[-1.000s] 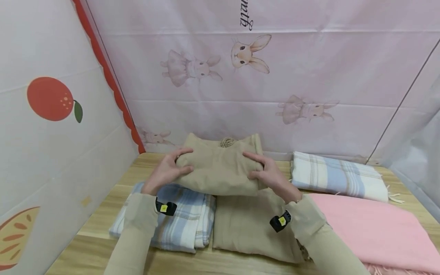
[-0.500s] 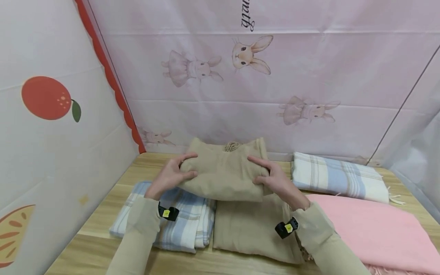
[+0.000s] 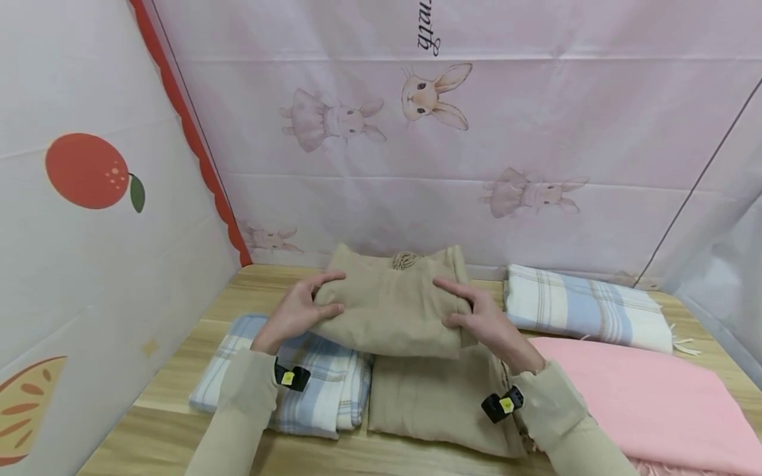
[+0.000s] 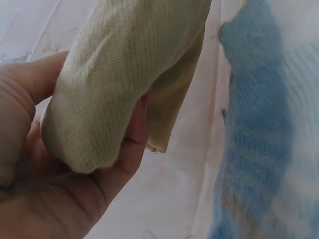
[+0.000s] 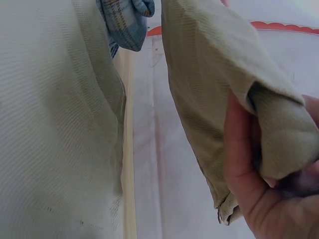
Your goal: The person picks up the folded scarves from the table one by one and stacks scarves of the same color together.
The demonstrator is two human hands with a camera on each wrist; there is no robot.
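While both hands lift it off the table [image 3: 178, 370], the folded beige cloth [image 3: 389, 307] hangs between them: left hand [image 3: 296, 311] clamped on its left end, right hand [image 3: 485, 317] gripping its right end. Below the left wrist lies a plaid blanket [image 3: 321, 390]; below the right, another beige cloth [image 3: 428, 396].

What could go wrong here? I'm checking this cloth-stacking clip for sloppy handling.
1. The folded beige cloth is gripped only at its ends by the left hand and right hand; its middle could sag and unfold.
2. Loose layers hang below the right hand's grip in the right wrist view and could slip out.
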